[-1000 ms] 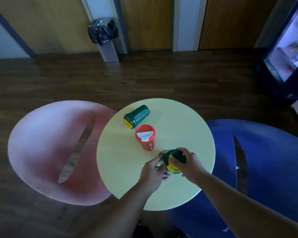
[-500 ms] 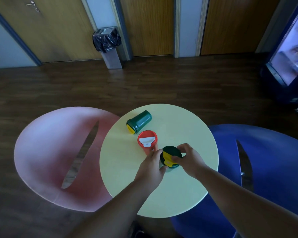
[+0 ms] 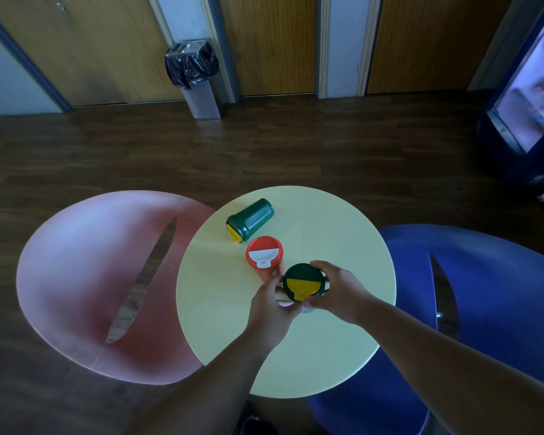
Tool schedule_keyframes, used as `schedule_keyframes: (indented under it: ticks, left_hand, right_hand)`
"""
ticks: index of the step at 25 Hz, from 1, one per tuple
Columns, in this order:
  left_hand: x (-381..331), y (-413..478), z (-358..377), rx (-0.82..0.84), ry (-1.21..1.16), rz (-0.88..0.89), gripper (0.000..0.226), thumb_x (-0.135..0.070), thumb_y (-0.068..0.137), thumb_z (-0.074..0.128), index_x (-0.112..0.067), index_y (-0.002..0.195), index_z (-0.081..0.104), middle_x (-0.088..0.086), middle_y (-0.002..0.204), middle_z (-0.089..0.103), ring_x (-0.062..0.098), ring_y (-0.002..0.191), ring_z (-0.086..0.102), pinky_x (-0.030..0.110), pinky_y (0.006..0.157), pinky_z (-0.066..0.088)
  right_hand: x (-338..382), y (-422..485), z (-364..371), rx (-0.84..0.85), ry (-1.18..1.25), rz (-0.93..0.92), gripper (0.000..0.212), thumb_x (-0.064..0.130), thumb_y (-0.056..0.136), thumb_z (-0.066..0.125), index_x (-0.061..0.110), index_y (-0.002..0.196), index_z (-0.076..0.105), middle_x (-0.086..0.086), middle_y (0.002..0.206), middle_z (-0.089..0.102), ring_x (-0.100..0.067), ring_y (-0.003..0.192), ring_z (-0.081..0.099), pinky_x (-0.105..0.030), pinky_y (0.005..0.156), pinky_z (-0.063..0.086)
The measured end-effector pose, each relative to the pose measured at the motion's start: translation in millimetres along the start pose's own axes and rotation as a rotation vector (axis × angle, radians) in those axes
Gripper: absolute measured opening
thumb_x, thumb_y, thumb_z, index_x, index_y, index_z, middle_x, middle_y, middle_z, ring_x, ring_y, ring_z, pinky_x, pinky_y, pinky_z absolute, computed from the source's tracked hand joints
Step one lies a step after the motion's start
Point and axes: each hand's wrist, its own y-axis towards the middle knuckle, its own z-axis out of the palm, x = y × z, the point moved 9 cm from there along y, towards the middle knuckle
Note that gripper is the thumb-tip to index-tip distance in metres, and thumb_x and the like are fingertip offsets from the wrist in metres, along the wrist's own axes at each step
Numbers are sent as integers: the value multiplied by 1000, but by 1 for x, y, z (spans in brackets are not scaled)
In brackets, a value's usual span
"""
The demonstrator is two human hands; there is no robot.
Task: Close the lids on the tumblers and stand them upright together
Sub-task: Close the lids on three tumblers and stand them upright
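On the round pale-yellow table [image 3: 343, 252], a green tumbler with a yellow flip lid [image 3: 302, 282] stands upright between both my hands. My right hand [image 3: 339, 290] grips its right side, fingers curled round the rim. My left hand [image 3: 272, 304] holds its left side, thumb near the yellow lid tab. A red tumbler with a white lid [image 3: 264, 257] stands upright just left of it, almost touching. Another green tumbler [image 3: 250, 219] lies on its side at the back left of the table, its yellow lid facing left.
A pink chair [image 3: 85, 277] sits left of the table and a blue chair [image 3: 490, 296] right of it. A bagged bin [image 3: 193, 73] stands by the wall behind. A lit fridge [image 3: 534, 98] is at far right.
The green tumbler went from tilted toward me to upright and moved left, close beside the red one. Both hands stayed on it.
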Motion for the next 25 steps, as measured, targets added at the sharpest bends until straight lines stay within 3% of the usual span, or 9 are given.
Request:
schedule_keyframes:
  ticks: [3, 7, 12, 17, 21, 25]
  left_hand:
    - [-6, 8, 6, -49, -6, 25, 49, -33, 76, 85, -32, 121, 64, -12, 109, 73, 1, 99, 70, 22, 85, 59]
    - [-11, 10, 10, -63, 64, 13, 45, -34, 82, 81, -28, 122, 62, -13, 108, 71, 2, 103, 65, 3, 75, 46]
    - [-16, 8, 4, -58, 115, -42, 39, -36, 83, 79, -27, 117, 60, -9, 109, 71, 10, 102, 66, 21, 79, 53]
    - [-41, 6, -22, -60, 198, -29, 30, -31, 90, 73, -23, 117, 65, -10, 110, 67, 8, 107, 65, 10, 71, 42]
    - [-65, 16, -75, -116, 228, 2, 21, -34, 91, 71, -30, 110, 64, -18, 100, 67, 7, 95, 66, 20, 73, 49]
    - [-73, 46, -127, -167, 233, 5, 28, -37, 88, 73, -29, 114, 64, -11, 109, 71, 12, 96, 68, 25, 73, 48]
  right_hand:
    - [-3, 9, -9, -15, -20, -3, 93, 35, 66, 91, 21, 146, 45, 3, 132, 61, -15, 115, 56, -28, 95, 50]
    - [-9, 16, -11, -3, -20, 15, 93, 38, 66, 90, 23, 144, 42, 2, 131, 57, -16, 113, 54, -28, 94, 50]
    - [-8, 21, -11, 38, -2, 44, 91, 43, 70, 86, 27, 145, 38, -2, 138, 51, -19, 119, 53, -31, 94, 51]
    - [18, 35, -38, -1, -17, 24, 79, 46, 80, 79, 30, 145, 38, 0, 150, 45, -20, 130, 51, -35, 99, 52]
    - [58, 50, -56, -33, -91, -22, 69, 47, 81, 78, 31, 140, 44, 2, 147, 49, -17, 125, 55, -31, 94, 55]
    - [89, 71, -60, -30, -125, -69, 65, 47, 83, 76, 31, 138, 47, 3, 146, 51, -17, 123, 56, -34, 93, 55]
